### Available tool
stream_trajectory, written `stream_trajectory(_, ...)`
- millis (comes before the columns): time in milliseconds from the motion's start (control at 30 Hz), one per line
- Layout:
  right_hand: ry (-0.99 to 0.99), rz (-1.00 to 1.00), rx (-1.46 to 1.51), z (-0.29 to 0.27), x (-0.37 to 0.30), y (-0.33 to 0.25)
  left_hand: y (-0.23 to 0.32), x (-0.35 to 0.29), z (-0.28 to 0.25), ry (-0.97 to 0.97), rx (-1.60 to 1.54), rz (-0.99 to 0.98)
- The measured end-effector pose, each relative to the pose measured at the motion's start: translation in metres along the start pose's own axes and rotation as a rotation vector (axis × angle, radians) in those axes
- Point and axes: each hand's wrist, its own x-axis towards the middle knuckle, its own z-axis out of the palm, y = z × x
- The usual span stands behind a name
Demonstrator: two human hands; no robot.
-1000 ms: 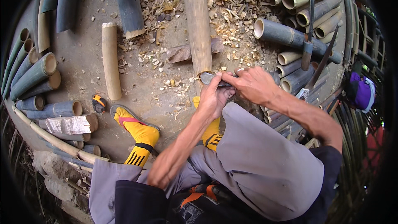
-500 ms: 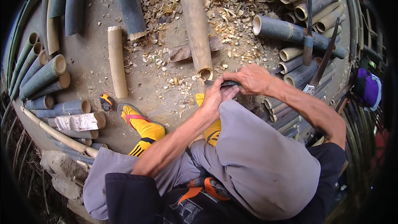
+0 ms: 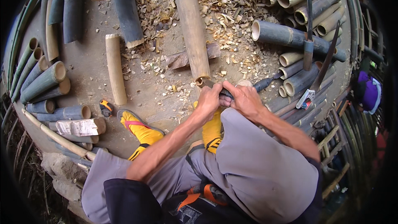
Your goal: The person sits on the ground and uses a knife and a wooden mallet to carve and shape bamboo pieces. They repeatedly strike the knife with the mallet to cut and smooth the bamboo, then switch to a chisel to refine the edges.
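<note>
A long tan bamboo pole (image 3: 191,29) runs from the top of the view toward me, its hollow end near my knees. Against that end rests the dark metal blade (image 3: 206,83) of a hand tool with a dark handle (image 3: 226,93); its exact kind is unclear. My left hand (image 3: 208,101) is closed around the tool beside the pole's end. Close by on the right, my right hand (image 3: 245,99) grips the handle, thumb along it. Past my right hand lies another dark-handled tool (image 3: 262,84), partly covered by that hand.
A flat stone-like block (image 3: 178,60) supports the pole. Bamboo shavings (image 3: 232,25) litter the ground. Cut bamboo tubes (image 3: 43,82) are stacked left, more tubes (image 3: 290,33) right with a machete-like blade (image 3: 325,60). A tape measure (image 3: 106,108) and short bamboo piece (image 3: 115,68) lie left.
My right hand has lowered and turned, its forearm dropping closer to my knee. The blade now meets the pole's end. My left hand shifted slightly down, and the second dark-handled tool has come into sight.
</note>
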Motion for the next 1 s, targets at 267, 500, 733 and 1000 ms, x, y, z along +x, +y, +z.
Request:
stream_trajectory(267,-0.318,-0.587,-0.860,-0.061,0.088,-0.048,-0.014,0.002,0.003,-0.341,-1.280,0.284)
stream_trajectory(500,-0.023,0.026,0.045,-0.016,0.009,-0.003,-0.006,0.017,-0.006,-0.035,-0.186,-0.016)
stream_trajectory(733,-0.123,-0.297,-0.487,-0.055,0.047,-0.039,-0.006,0.001,-0.009,-0.239,-0.846,0.172)
stream_trajectory(1000,-0.308,-0.212,0.080,-0.046,0.035,0.008,-0.050,-0.023,0.021,-0.288,-0.593,0.334)
